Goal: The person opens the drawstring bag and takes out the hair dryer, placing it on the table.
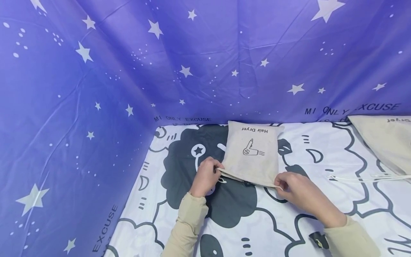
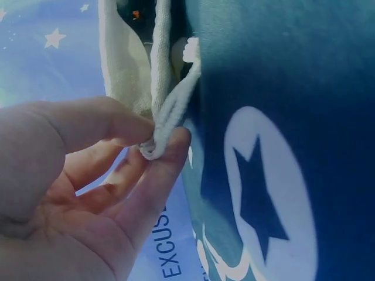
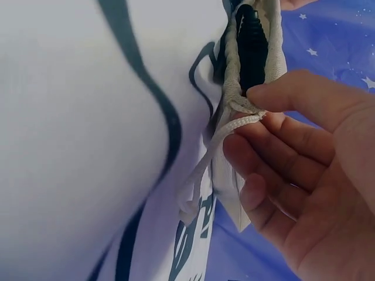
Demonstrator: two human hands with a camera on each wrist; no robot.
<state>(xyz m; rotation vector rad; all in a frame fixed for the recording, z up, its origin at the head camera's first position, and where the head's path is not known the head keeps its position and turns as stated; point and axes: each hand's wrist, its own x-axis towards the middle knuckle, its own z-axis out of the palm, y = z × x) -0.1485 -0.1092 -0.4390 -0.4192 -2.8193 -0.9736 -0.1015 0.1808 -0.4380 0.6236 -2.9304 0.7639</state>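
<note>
Left hand point(image 1: 205, 176) and right hand point(image 1: 296, 189) each pinch one mouth corner of the "Hair Dryer" drawstring bag point(image 1: 252, 162). Uneven pull may skew the mouth; tipping it downward may spill the black ribbed item point(image 3: 254, 52) inside. The bag lies on the cartoon-print sheet point(image 1: 334, 155), far edge beside the star-print curtain point(image 1: 218, 85); more room lies toward the person.

A plain beige long sleeve of soft-looking fabric point(image 1: 187, 225) covers the person's left arm, bunched into creases and gathered at the cuff just behind the bare left hand point(image 1: 205, 176). The matching plain beige right sleeve point(image 1: 350, 238) looks smoother and ends farther back, exposing the wrist behind the bare right hand point(image 1: 297, 191).
</note>
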